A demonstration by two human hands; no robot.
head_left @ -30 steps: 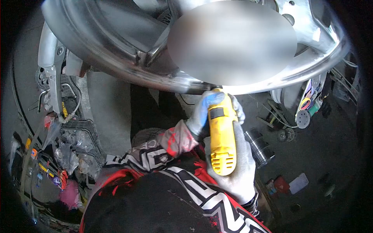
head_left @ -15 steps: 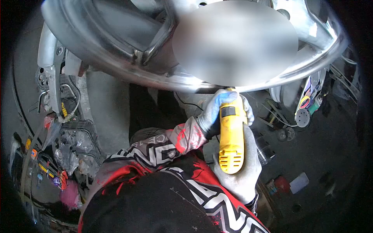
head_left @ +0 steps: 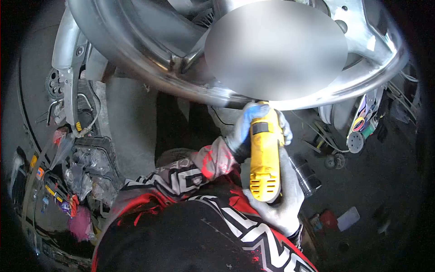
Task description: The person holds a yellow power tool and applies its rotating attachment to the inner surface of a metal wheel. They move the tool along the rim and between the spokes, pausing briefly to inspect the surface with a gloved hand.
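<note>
A yellow power tool (head_left: 264,158) is held upright in the picture, its front end near the lower rim of a large shiny metal wheel (head_left: 199,93). My left hand (head_left: 244,129), in a grey glove with blue on it, is wrapped round the tool's front part. Behind and to the right of the tool's body, my right hand (head_left: 287,195) grips it in a pale glove. A blurred oval hides the wheel's middle and whatever the tool's tip touches.
On the left lie metal parts (head_left: 70,95), a black tray (head_left: 97,147) with plastic bags, and a pink bag (head_left: 81,224). To the right are a perforated disc (head_left: 355,142), a dark cylindrical can (head_left: 306,174), cables and a red item (head_left: 328,218).
The tool and both hands have shifted slightly left. The wheel and the things on the floor appear a little further right in the view.
</note>
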